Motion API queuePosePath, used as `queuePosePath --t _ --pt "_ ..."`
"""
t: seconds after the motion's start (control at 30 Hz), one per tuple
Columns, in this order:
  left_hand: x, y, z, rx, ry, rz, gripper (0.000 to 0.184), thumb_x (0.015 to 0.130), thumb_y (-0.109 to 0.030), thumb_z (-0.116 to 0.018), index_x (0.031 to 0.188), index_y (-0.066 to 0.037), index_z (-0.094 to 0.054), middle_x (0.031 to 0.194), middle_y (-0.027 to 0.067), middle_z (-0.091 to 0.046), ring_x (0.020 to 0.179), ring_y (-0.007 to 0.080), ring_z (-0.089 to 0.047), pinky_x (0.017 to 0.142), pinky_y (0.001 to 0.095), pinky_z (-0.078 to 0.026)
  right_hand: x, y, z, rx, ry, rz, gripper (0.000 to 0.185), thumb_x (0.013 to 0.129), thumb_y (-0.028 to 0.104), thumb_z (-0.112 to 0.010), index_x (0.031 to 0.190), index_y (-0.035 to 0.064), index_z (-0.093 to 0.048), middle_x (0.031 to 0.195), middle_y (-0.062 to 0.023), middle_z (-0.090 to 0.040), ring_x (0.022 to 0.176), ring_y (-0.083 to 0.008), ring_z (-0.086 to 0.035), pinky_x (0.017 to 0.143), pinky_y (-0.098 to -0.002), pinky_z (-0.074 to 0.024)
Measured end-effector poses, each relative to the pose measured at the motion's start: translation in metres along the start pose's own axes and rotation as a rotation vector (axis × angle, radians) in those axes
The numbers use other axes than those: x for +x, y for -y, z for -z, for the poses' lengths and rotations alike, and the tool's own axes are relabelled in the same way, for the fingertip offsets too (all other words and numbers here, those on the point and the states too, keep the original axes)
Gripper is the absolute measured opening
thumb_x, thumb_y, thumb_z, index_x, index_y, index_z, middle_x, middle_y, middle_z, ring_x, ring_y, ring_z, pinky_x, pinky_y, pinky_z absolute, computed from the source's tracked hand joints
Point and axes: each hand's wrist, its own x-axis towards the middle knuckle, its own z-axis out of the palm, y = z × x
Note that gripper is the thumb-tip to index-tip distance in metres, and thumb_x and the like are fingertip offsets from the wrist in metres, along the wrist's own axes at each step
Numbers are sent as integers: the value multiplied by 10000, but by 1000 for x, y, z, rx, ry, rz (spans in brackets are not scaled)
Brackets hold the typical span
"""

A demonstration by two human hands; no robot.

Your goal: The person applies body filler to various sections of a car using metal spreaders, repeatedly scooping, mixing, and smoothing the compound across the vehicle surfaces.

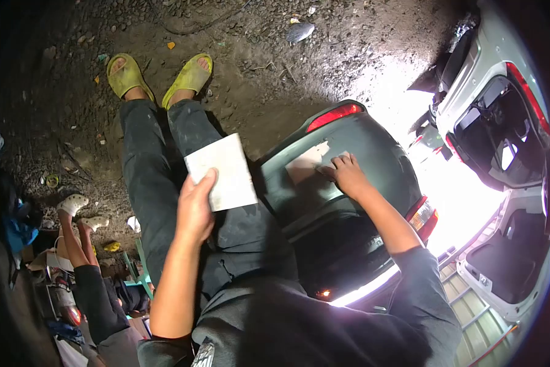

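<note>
A flat, pale square board (223, 174) is gripped in my left hand (196, 205), with the thumb on its upper face, above my dark trousers. My right hand (347, 176) lies on the dark car tailgate (379, 147), fingers bent over its surface beside a light, uneven patch (308, 160). Whether anything sits under those fingers is too small to tell. A red tail light (334, 117) is at the far edge of the tailgate, and a red and white one (423, 217) is at the near right.
My feet in yellow slides (127, 74) stand on muddy, gravelly ground (250, 55). Another person's legs (97, 293) show at the lower left, near a green frame (141, 275). At the right is a pale car body (492, 73) beside a bright light.
</note>
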Motion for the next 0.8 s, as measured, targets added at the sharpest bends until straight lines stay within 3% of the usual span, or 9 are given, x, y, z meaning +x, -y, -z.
queuePosePath --t 0.13,0.2,0.3,0.43,0.5,0.63,0.67,0.7,0.8 --pt "20 46 -39 -86 74 44 357 996 -178 -563 1295 10 -510 1198 120 -640 1029 221 -665 835 377 -573 -28 70 84 900 -369 99 467 884 -3 -559 1331 128 -573 1383 -165 -513 1321 -375 -465 1103 -494 -381" --pt "21 55 -58 -134 94 41 347 990 -158 -554 1284 20 -500 1181 133 -641 1011 231 -673 826 384 -584 -31 113 112 1014 -563 204 576 816 -96 -577 1357 93 -525 1384 -183 -500 1318 -377 -463 1077 -465 -412" --pt "7 46 -77 -237 81 65 309 990 -101 -539 1263 43 -529 1222 132 -641 1079 210 -638 936 341 -500 -43 157 128 1037 -613 296 664 779 -144 -557 1387 113 -489 1404 -198 -472 1317 -391 -456 1074 -465 -417" --pt "-4 37 -71 -138 -16 -33 312 988 -104 -542 1262 45 -522 1218 131 -637 1081 216 -635 947 342 -495 -42 141 105 847 -553 276 746 751 -146 -568 1425 159 -472 1408 -181 -458 1300 -402 -459 1078 -473 -412" --pt "-9 32 -62 -160 -7 -89 330 981 -110 -562 1271 37 -510 1216 136 -630 1116 232 -623 964 359 -502 -44 129 108 649 -537 157 619 783 -71 -627 1353 163 -563 1367 -162 -492 1290 -392 -468 1072 -480 -411" --pt "-24 29 -64 431 -38 -407 296 1010 -167 -558 1232 29 -551 1157 97 -647 1027 159 -604 925 299 -465 -40 130 141 456 -643 111 473 812 20 -684 1262 160 -645 1313 -143 -528 1272 -370 -489 1069 -476 -408" --pt "-27 31 -72 501 -86 -498 286 1002 -205 -564 1129 49 -599 997 163 -711 929 229 -667 830 350 -496 -40 137 144 430 -687 116 448 815 41 -697 1244 161 -658 1301 -139 -536 1267 -364 -494 1069 -475 -408" --pt "-33 27 -76 568 -28 -427 284 1016 -194 -561 1181 36 -580 1061 86 -670 984 155 -600 901 293 -463 -40 146 139 434 -713 144 437 811 83 -706 1233 188 -665 1293 -129 -537 1257 -357 -499 1064 -479 -412" --pt "-30 35 -81 535 -104 -498 310 1024 -208 -548 1215 36 -562 1129 109 -646 1031 166 -586 934 304 -449 -34 156 120 428 -772 272 369 831 171 -678 1192 246 -685 1263 -104 -548 1228 -334 -517 1063 -479 -412"
